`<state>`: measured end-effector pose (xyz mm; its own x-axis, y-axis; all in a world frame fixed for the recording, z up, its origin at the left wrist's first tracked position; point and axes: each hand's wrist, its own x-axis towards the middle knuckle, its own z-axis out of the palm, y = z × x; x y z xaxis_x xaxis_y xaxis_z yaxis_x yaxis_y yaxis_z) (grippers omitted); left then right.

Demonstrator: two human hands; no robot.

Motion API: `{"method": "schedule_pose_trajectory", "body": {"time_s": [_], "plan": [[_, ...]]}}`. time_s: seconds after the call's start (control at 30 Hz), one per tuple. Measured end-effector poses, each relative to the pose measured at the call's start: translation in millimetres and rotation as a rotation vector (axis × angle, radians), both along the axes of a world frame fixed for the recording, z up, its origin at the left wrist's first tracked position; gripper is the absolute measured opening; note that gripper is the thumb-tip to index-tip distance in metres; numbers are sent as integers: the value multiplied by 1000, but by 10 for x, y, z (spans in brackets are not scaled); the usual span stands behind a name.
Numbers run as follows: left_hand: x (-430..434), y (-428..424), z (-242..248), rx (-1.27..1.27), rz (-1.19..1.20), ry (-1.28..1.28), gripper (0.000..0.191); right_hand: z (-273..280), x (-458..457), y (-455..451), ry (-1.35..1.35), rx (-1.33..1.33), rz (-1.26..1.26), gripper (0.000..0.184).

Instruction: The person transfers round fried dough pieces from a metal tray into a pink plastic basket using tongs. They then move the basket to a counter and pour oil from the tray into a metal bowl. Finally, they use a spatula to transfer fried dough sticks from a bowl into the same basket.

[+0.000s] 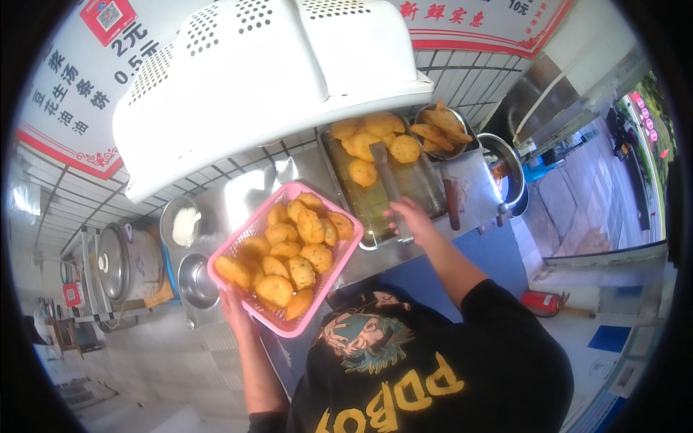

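My left hand [236, 311] grips the near left corner of a pink plastic basket [338, 270], which is tilted and heaped with golden fried cakes [284, 249]. Farther right, my right hand [412, 219] is closed around the handle end of metal tongs [389, 173]. The tongs reach over a rectangular metal tray [373, 208] that has a shiny, oily-looking bottom. Several more fried cakes [373, 132] lie at the tray's far end, and one single cake [363, 172] sits just left of the tongs. Whether the tongs' tips touch a cake is unclear.
Beside the tray stand a bowl of fried pieces [444, 130], a wooden-handled tool [451, 203] and a large metal pot [509, 162]. A bowl of white contents [184, 224] and a steel bowl [198, 281] are at left. A white perforated plastic cover [260, 92] overhangs the counter.
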<state>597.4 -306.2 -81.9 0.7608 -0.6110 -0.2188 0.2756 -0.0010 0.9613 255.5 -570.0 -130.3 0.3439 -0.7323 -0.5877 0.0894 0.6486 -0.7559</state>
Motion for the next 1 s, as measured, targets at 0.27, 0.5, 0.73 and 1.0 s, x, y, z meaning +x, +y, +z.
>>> {"method": "schedule_pose_trajectory", "body": {"time_s": [0.27,0.5,0.73,1.0], "plan": [[58,31,-113,21,44,41,40,79,-169,85,69,-95,152,28],[132,-21,-185,-7,44,13,51,863,-75,413,100,-230,908,54],[125,-38,-196,-12,62,48,47,970,378,544,69,-338,1142,60],[34,-16,-142,-66,3,135,52,616,-320,515,264,-184,135,51]]}}
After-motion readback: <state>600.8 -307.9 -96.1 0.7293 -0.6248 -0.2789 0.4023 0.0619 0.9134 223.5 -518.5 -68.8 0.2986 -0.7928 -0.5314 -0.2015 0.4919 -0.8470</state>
